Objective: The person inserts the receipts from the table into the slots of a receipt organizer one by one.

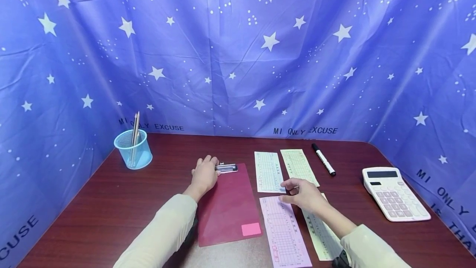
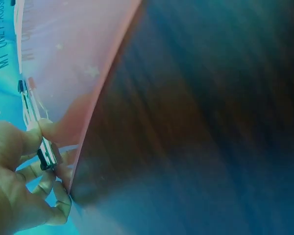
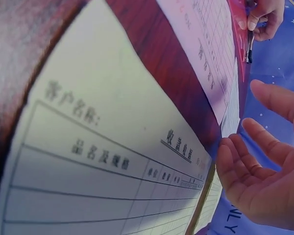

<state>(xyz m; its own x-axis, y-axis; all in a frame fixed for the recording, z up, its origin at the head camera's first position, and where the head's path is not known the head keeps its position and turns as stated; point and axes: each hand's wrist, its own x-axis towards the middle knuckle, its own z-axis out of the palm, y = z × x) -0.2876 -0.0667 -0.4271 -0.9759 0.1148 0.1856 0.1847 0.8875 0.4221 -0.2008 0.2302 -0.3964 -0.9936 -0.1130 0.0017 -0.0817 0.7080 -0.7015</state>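
Note:
A dark red clipboard (image 1: 228, 202) lies on the table, a pink label at its lower right corner. My left hand (image 1: 205, 175) grips its top left corner beside the metal clip (image 1: 227, 168); in the left wrist view, thumb and fingers of that hand (image 2: 29, 181) pinch at the clip (image 2: 43, 142). My right hand (image 1: 305, 195), fingers bent and apart, hovers around the lower edge of the white slip (image 1: 268, 173) and the top of the pink slip (image 1: 284, 233). In the right wrist view the hand (image 3: 264, 171) holds nothing.
A green slip (image 1: 299, 166) lies at the back, another (image 1: 323, 235) under my right forearm. Farther right are a black-and-white marker (image 1: 324, 160) and a calculator (image 1: 398, 197). A blue mesh cup (image 1: 139, 152) with pencils stands at the back left, before a starry curtain (image 1: 223, 53).

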